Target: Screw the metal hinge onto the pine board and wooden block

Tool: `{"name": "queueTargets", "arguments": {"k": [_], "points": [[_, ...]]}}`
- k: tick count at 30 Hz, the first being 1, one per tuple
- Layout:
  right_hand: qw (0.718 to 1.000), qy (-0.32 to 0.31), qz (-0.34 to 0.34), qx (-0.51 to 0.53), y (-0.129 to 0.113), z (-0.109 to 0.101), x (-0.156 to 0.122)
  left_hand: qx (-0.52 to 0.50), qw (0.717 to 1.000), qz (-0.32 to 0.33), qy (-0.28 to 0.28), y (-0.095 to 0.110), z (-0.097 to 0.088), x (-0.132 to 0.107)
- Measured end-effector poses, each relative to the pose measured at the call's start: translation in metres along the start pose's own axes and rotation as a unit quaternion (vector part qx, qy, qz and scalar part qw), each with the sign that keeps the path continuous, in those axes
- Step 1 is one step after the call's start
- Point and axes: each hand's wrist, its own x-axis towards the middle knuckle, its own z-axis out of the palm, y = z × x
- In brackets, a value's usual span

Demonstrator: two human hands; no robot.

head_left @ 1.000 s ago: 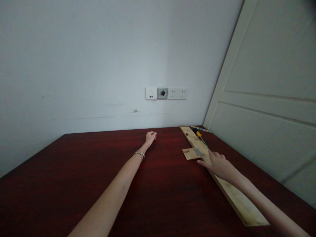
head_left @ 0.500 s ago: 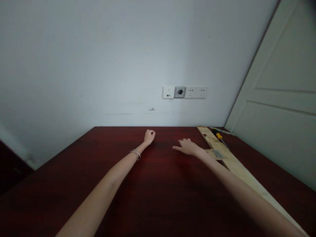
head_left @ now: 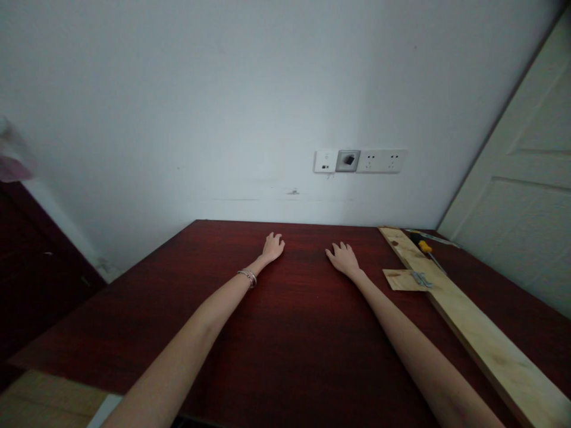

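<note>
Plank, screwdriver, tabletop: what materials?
Plank: likely bare wood, unfinished; pale, blotchy, one dark knot-like spot.
Screwdriver: black-and-yellow handle, probably plastic; thin grey shaft, likely metal.
Tabletop: dark red, slight sheen, streaky grain; varnished wood or laminate, can't tell which.

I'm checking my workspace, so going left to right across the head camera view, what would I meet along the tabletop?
Bracelets, left hand, right hand, small wooden piece, screwdriver. I left out the long board, which overlaps others in the order.
</note>
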Motion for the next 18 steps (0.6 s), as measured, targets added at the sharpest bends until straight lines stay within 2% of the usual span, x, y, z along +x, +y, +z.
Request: {"name": "queueTargets", "arguments": {"k": [8,18], "points": [[1.000,0.015,-0.002,0.005,0.0049,0.0063,0.0017,0.041,0.997,0.054,-0.036,-0.0007,0.0032,-0.0031],[0.999,0.020,-0.024,0.005,0.0090,0.0073,-0.0028,0.091,0.992,0.078,-0.036,0.0008,0.0053,-0.0066]]}}
